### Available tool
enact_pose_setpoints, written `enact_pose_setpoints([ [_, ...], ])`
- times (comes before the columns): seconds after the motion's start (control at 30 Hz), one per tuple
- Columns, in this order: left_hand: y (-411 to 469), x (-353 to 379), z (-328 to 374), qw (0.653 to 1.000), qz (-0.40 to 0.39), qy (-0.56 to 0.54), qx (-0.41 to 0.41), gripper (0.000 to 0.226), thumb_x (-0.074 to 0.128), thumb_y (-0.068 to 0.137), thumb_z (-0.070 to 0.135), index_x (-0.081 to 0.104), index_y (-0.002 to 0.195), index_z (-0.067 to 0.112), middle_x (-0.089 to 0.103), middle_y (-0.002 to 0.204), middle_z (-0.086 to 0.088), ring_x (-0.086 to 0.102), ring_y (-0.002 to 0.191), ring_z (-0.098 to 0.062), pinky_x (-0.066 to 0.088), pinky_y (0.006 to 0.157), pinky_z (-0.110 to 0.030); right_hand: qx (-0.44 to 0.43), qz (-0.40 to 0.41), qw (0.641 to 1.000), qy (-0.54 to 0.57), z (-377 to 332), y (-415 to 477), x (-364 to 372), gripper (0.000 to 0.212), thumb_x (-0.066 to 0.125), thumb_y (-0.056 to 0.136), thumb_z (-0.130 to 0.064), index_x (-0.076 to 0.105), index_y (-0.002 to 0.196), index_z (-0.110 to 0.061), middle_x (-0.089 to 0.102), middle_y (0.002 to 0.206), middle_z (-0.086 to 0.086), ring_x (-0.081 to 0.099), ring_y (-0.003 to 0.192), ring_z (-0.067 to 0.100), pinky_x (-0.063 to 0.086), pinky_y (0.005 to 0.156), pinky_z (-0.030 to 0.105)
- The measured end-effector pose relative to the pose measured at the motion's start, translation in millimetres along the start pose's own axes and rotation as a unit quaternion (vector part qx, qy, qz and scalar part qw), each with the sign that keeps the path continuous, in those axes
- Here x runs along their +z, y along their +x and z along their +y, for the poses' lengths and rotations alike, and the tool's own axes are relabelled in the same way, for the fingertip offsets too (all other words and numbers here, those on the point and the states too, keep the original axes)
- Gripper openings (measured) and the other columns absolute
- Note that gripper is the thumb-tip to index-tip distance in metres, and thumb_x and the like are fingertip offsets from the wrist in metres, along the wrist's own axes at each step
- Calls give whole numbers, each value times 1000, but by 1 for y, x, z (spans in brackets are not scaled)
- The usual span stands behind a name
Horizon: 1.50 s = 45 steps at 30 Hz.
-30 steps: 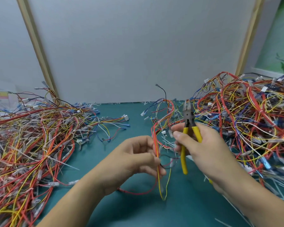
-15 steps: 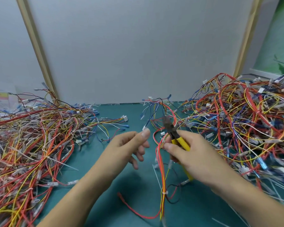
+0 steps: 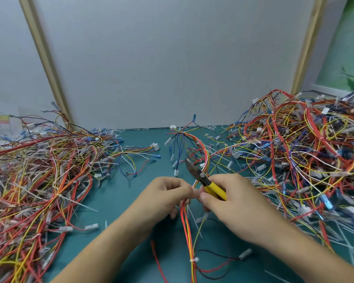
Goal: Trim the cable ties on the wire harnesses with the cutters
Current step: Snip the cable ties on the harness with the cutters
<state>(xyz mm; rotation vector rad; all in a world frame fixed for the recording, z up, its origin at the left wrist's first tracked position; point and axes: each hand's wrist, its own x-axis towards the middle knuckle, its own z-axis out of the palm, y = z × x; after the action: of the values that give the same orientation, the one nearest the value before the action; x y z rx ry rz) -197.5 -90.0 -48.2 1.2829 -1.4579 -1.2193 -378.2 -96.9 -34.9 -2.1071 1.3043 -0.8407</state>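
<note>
The wire harness (image 3: pixel 185 221) lies mid-way across our green mat (image 3: pixel 119 211), its red and yellow wires rising into our left hand (image 3: pixel 168 193), which pinches them. Just beside it, our right hand (image 3: pixel 233 201) grips the yellow-handled cutters (image 3: pixel 198 174), nose pointing away.

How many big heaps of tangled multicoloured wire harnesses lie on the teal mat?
2: a left heap and a right heap; more may lie outside the frame.

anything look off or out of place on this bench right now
Nothing looks damaged. White tie offcuts lie strewn on the green mat at lower right, beside the tangled right harness pile; a stray one lies near the left pile.
</note>
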Motion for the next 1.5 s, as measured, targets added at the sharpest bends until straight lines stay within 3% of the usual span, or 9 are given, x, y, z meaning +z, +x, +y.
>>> enact_pose_setpoints([
  [0.23, 1, -3, 2, 1000, 0, -21, 3, 10, 69, 72, 25, 67, 69, 16, 51, 56, 1, 40, 48, -15, 34, 47, -21, 8, 4, 1000, 23, 3, 3, -2, 18, 66, 91, -30, 65, 75, -23, 68, 68, -3, 49, 50, 3, 42, 53, 17],
  [0.43, -3, -11, 5, 993, -57, -100, 9, 13, 73, 71, 6, 77, 82, 12, 64, 73, -13, 62, 57, -20, 52, 52, -23, 13, 21, 999, 45, 7, 7, -5, 20, 66, 91, -29, 66, 75, -19, 69, 66, -6, 51, 49, 2, 40, 49, 15],
  [0.53, -3, -15, 7, 994, -11, -106, 19, 16, 78, 73, -2, 76, 87, 7, 63, 71, -14, 65, 63, -22, 53, 54, -22, 4, 64, 996, 58, 6, 8, -5, 30, 61, 93, -39, 67, 81, -12, 65, 73, 11, 56, 59, 15, 43, 58, 32],
  [0.63, -2, -20, 7, 993, 62, -92, 32, 15, 73, 82, -3, 72, 96, 1, 64, 65, -5, 63, 60, -16, 50, 50, -21, -7, 138, 982, 127, -2, 6, -12, 34, 55, 94, -50, 69, 84, -21, 62, 85, 1, 64, 77, 13, 48, 67, 24],
  [0.77, -1, -21, 7, 985, 105, -133, 42, 12, 73, 82, -2, 72, 93, 3, 68, 71, -11, 66, 61, -17, 53, 55, -20, 27, 77, 964, 254, -12, 1, -16, 39, 42, 84, -54, 71, 83, -27, 69, 88, -3, 67, 77, 14, 52, 73, 20],
  [0.93, -2, -18, 8, 978, 108, -172, 50, 11, 72, 82, 1, 73, 93, 1, 73, 82, -20, 72, 70, -22, 57, 64, -22, 75, -42, 986, 144, -10, -2, -5, 43, 51, 92, -53, 62, 82, -12, 55, 70, -4, 54, 66, 12, 52, 77, 43],
  [1.13, -4, -14, 11, 974, 121, -180, 60, 4, 69, 85, -1, 72, 88, -2, 71, 81, -22, 72, 69, -28, 58, 63, -24, 51, -51, 997, -16, -8, -5, -2, 43, 56, 89, -53, 48, 78, -13, 45, 58, -5, 39, 53, 10, 36, 57, 33],
  [1.33, -5, -11, 13, 974, 127, -176, 64, 6, 69, 85, -1, 72, 83, 3, 70, 77, -19, 72, 69, -28, 58, 61, -24, 47, -62, 997, -27, -8, -6, -3, 40, 57, 91, -51, 50, 80, -13, 44, 52, -11, 36, 48, 6, 31, 49, 22],
  [1.5, -6, -9, 15, 973, 127, -180, 71, 8, 70, 84, 0, 72, 80, 6, 71, 76, -18, 72, 67, -26, 57, 60, -24, 49, -93, 994, -34, -11, -8, -6, 45, 57, 91, -53, 48, 81, -10, 43, 56, -6, 36, 50, 8, 33, 54, 30],
])
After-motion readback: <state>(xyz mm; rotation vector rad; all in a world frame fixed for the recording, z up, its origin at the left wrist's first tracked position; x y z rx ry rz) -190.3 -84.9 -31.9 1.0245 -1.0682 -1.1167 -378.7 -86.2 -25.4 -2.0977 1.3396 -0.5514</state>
